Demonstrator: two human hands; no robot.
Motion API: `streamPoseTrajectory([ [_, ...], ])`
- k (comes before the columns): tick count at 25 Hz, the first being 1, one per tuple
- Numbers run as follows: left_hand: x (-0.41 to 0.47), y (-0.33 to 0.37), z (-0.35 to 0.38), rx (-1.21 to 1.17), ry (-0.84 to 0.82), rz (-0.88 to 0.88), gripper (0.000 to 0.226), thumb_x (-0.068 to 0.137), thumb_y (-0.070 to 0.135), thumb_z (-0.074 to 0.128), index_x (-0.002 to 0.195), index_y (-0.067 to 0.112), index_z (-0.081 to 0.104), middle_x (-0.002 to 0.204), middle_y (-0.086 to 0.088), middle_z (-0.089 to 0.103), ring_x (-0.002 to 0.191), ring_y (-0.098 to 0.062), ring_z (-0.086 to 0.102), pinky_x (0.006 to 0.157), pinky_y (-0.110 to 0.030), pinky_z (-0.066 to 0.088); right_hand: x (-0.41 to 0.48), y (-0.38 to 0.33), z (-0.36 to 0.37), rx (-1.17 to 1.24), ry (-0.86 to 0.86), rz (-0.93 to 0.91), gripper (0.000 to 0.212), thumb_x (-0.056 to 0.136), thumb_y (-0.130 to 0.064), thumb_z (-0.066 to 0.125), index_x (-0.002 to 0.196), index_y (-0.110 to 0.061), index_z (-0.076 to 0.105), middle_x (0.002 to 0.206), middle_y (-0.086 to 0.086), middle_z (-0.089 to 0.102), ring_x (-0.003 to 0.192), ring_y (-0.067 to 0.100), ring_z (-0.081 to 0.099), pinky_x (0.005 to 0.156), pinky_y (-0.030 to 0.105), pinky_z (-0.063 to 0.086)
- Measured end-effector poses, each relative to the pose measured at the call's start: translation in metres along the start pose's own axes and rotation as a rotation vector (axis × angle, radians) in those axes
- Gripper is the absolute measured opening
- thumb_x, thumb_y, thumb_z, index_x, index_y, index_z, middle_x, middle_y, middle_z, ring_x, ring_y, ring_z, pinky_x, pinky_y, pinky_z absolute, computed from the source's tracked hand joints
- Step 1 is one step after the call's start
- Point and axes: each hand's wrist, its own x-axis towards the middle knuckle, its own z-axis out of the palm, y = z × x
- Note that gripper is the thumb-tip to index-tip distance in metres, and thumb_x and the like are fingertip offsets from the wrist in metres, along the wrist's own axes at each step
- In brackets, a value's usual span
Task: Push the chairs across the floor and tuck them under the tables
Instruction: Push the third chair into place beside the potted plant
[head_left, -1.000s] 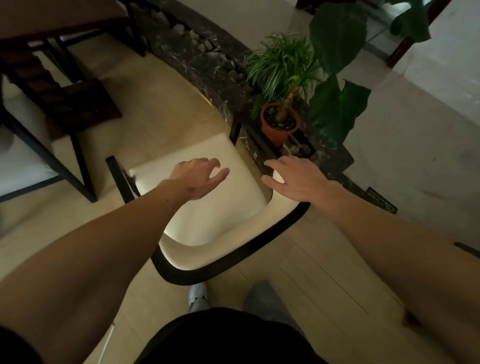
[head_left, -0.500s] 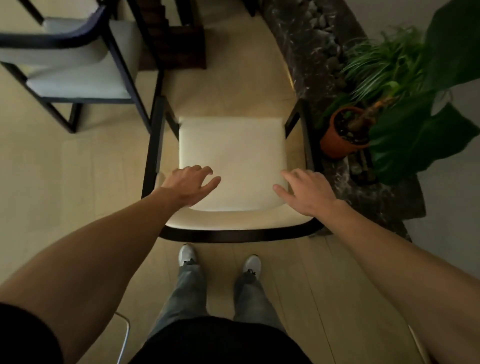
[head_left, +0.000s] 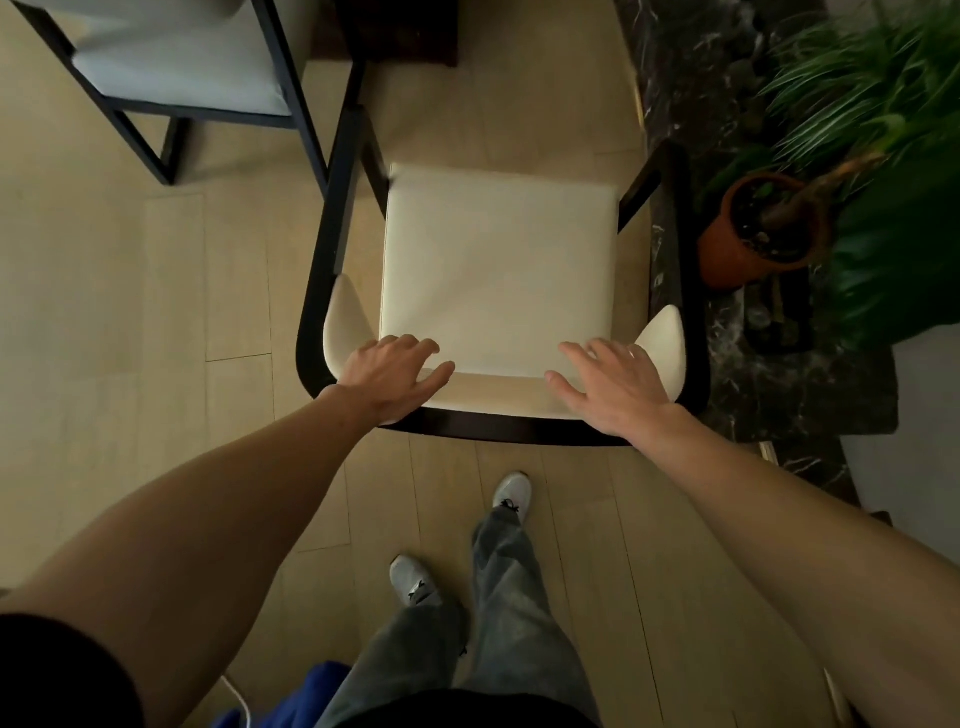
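A black-framed chair with a cream seat (head_left: 496, 270) stands right in front of me, its curved backrest nearest my body. My left hand (head_left: 387, 376) rests over the left part of the backrest top, fingers spread and relaxed. My right hand (head_left: 610, 387) lies over the right part of the backrest in the same way. A second chair with a pale seat (head_left: 176, 67) stands at the upper left. A dark table leg or base (head_left: 395, 31) shows at the top, ahead of the near chair.
A dark marble ledge (head_left: 727, 364) runs along the chair's right side, bearing a terracotta pot (head_left: 753, 239) with green plants (head_left: 883, 156). My feet (head_left: 511, 493) stand on light wooden flooring behind the chair. Open floor lies to the left.
The view has swung from an angled look at the chair to straight above it. Both hands have come down from above the seat onto the backrest top, and the second chair has come into view.
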Motion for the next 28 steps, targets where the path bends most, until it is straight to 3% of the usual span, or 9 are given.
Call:
streamPoseTrajectory([
  [9, 0.009, -0.044, 0.053, 0.011, 0.007, -0.002, 0.066, 0.096, 0.065, 0.022, 0.139, 0.023, 0.051, 0.139, -0.006, 0.057, 0.13, -0.027, 0.049, 0.11, -0.049, 0.032, 0.028, -0.021, 0.065, -0.064, -0.016, 0.025, 0.077, 0.089, -0.072, 0.007, 0.142, -0.027, 0.041, 0.14, 0.012, 0.051, 0.129, 0.033, 0.045, 0.107, 0.051, 0.031],
  [14, 0.029, -0.057, 0.07, 0.046, -0.035, 0.016, 0.072, 0.093, 0.069, 0.014, 0.132, 0.025, 0.056, 0.128, -0.002, 0.063, 0.122, -0.026, 0.055, 0.107, -0.047, 0.034, 0.05, -0.017, 0.093, -0.026, -0.045, 0.058, 0.082, 0.087, -0.075, 0.004, 0.139, -0.03, 0.048, 0.137, 0.01, 0.054, 0.127, 0.031, 0.047, 0.104, 0.05, 0.035],
  [17, 0.035, -0.058, 0.076, 0.079, -0.059, 0.046, 0.076, 0.089, 0.071, 0.009, 0.124, 0.026, 0.059, 0.117, 0.0, 0.066, 0.115, -0.025, 0.057, 0.103, -0.045, 0.034, 0.051, -0.013, 0.099, 0.045, 0.005, 0.058, 0.083, 0.088, -0.075, 0.003, 0.128, -0.027, 0.058, 0.122, 0.006, 0.064, 0.113, 0.027, 0.057, 0.095, 0.046, 0.042],
  [23, 0.029, -0.057, 0.084, 0.118, -0.044, 0.042, 0.073, 0.092, 0.066, 0.012, 0.128, 0.026, 0.061, 0.12, 0.003, 0.068, 0.117, -0.022, 0.058, 0.106, -0.043, 0.035, 0.044, -0.017, 0.112, 0.032, 0.089, -0.017, 0.074, 0.093, -0.068, 0.015, 0.111, -0.021, 0.068, 0.097, -0.001, 0.071, 0.094, 0.022, 0.063, 0.086, 0.042, 0.046],
  [28, 0.029, -0.052, 0.085, 0.121, -0.025, 0.02, 0.068, 0.092, 0.062, 0.017, 0.126, 0.026, 0.063, 0.119, 0.005, 0.069, 0.119, -0.02, 0.058, 0.106, -0.042, 0.034, 0.047, -0.011, 0.117, 0.032, 0.144, -0.024, 0.062, 0.094, -0.06, 0.026, 0.106, -0.019, 0.071, 0.095, 0.001, 0.073, 0.089, 0.023, 0.065, 0.082, 0.041, 0.049],
])
